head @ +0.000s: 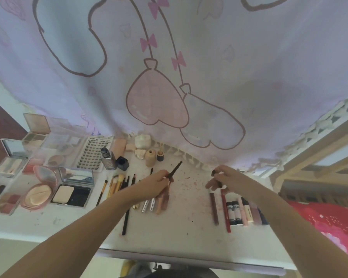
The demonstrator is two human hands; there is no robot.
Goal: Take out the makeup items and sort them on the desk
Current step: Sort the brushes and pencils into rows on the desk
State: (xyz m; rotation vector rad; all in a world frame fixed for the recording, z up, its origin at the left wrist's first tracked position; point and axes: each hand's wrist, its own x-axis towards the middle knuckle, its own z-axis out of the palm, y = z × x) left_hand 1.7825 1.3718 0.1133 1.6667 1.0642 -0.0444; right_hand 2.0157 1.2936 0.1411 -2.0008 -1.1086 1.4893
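Both hands are being held above the desk [185,213]: a dark wand [174,169] is being pinched by the left hand [158,180], its small dark cap [215,173] gripped by the right hand [222,177], well apart.

Left hand [159,178] pinches a dark mascara wand [175,168] angled up over the stained white worktop [185,233], right hand [222,176] grips its small dark tube [215,173], brushes [117,184] lined up left, lipsticks [237,212] in a row right, open compacts [68,189] far left.
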